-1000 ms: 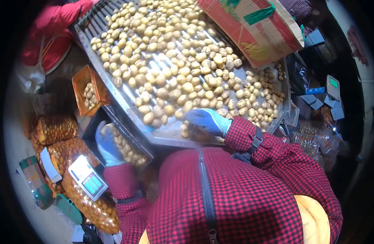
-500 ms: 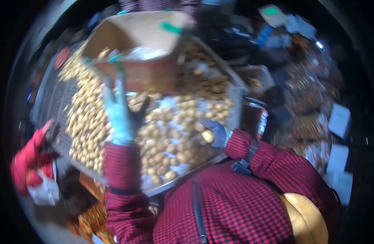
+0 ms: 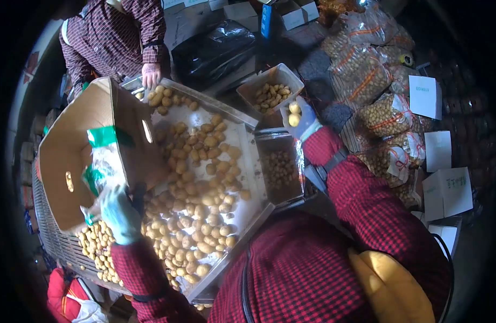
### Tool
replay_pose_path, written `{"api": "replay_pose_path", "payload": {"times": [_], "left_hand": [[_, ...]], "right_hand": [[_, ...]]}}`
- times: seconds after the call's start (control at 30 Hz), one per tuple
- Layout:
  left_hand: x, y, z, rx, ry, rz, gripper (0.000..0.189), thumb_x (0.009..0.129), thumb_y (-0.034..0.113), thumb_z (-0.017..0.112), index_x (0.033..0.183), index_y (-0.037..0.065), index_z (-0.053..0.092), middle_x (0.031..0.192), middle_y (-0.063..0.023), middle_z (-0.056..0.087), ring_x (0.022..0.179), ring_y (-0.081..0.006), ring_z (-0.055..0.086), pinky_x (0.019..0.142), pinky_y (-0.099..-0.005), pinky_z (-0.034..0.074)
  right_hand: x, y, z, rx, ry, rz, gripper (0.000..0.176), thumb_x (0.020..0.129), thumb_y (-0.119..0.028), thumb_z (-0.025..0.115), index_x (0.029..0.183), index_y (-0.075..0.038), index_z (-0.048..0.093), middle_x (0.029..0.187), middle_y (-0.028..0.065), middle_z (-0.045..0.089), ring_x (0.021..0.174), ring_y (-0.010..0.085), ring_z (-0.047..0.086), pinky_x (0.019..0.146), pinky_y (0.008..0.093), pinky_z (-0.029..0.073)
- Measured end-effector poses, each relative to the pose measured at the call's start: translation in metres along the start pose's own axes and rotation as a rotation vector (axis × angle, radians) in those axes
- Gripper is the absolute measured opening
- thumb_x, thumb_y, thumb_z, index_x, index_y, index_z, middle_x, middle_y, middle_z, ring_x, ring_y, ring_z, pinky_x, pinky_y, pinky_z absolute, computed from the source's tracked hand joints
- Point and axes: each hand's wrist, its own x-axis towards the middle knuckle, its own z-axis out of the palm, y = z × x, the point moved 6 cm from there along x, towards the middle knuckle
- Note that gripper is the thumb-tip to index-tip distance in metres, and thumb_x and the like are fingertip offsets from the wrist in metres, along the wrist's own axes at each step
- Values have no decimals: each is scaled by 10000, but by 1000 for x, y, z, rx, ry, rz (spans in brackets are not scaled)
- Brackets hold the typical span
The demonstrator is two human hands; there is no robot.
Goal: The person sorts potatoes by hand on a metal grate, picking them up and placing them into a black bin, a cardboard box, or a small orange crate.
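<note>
A brown cardboard box (image 3: 64,161) with green tape is tipped over the sorting table, its opening to the left. My left hand (image 3: 118,215), in a pale blue glove, is closed at the box's lower near edge; its fingertips are partly blurred. Potatoes (image 3: 194,226) lie spread over the white table surface beside and below the box. My right hand (image 3: 303,121), in a grey-blue glove, is closed around two potatoes (image 3: 294,113). It is close to the right side of a grey bin (image 3: 248,89) that holds potatoes.
A second bin (image 3: 299,156) of small potatoes stands against the table's right rim (image 3: 261,161). Across the table, a person's hand (image 3: 151,75) rests at the far rim. Filled net sacks (image 3: 385,116) and white cartons (image 3: 447,191) are on the right. Another person's red sleeve (image 3: 56,290) shows lower left.
The view has swung to the right. My left hand has gone from raised with spread fingers to the box edge. My right hand has moved from above the table out to the bin.
</note>
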Motion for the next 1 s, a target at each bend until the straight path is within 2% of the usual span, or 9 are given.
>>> {"api": "replay_pose_path", "payload": {"times": [0.13, 0.3, 0.4, 0.47, 0.73, 0.77, 0.8, 0.9, 1.0], "left_hand": [[-33, 33, -10, 0, 146, 24, 245, 850, 302, 681, 877, 60, 658, 800, -135, 640, 772, -353, 610, 744, -435, 465], [-64, 47, -43, -89, 44, 60, 182, 825, 169, 661, 931, 22, 679, 909, -148, 677, 910, -354, 633, 957, -479, 458], [-69, 65, -75, -232, 91, 139, 93, 793, 125, 609, 840, 58, 654, 832, -95, 654, 776, -287, 618, 999, -529, 440], [-74, 72, -82, -278, 85, 253, 124, 739, 117, 616, 841, 55, 649, 839, -101, 640, 790, -300, 603, 998, -541, 443], [-114, 111, -52, -392, -185, 640, 263, 772, 187, 666, 999, 59, 706, 881, -119, 644, 878, -334, 600, 979, -561, 427], [-126, 98, -29, -389, -116, 717, 501, 765, 317, 614, 1216, 99, 605, 1115, -146, 641, 1016, -279, 595, 939, -467, 439], [-123, 111, -56, -496, -6, 676, 351, 751, 263, 600, 1036, 75, 682, 982, -140, 658, 940, -296, 607, 871, -482, 469], [-144, 121, -50, -493, 92, 819, 338, 737, 192, 573, 1025, 43, 669, 963, -121, 657, 951, -307, 601, 912, -490, 476], [-148, 134, -64, -446, -16, 907, 406, 745, 160, 563, 1119, 35, 657, 1075, -149, 669, 977, -287, 614, 943, -475, 469]], "right_hand": [[44, -22, 15, -119, 76, -136, 656, 866, -643, 614, 1284, -149, 507, 1261, 152, 541, 1183, 364, 519, 1031, 568, 436], [1, 0, 13, -239, 37, -97, 990, 849, -697, 587, 1526, -88, 199, 1587, 206, 199, 1441, 375, 280, 1106, 551, 366], [-84, 49, 43, -398, -294, 25, 604, 892, -573, 629, 1294, -130, 540, 1152, 84, 611, 1002, 214, 600, 857, 427, 523], [-164, 87, 76, -393, -419, 216, 405, 974, -447, 576, 1296, -202, 552, 1177, 56, 608, 991, 180, 611, 818, 392, 542], [-333, 165, 119, -767, -440, 230, 966, 861, -530, 690, 1582, -150, 171, 1659, 111, 60, 1524, 268, -7, 1120, 683, 193], [-340, 166, 121, -840, -331, 183, 1031, 825, -562, 716, 1580, -125, 166, 1656, 123, 73, 1523, 273, 10, 1124, 680, 182], [-342, 165, 119, -910, -223, 145, 1097, 790, -594, 742, 1578, -100, 161, 1653, 135, 85, 1522, 277, 28, 1127, 677, 172], [-320, 171, 102, -1254, -126, 120, 823, 840, -509, 741, 1417, 13, 471, 1450, 150, 500, 1366, 179, 393, 1128, 335, 317], [-291, 191, 98, -1076, -427, -15, 637, 887, -479, 673, 1309, -13, 570, 1298, 158, 597, 1269, 261, 489, 1085, 380, 365]]}}
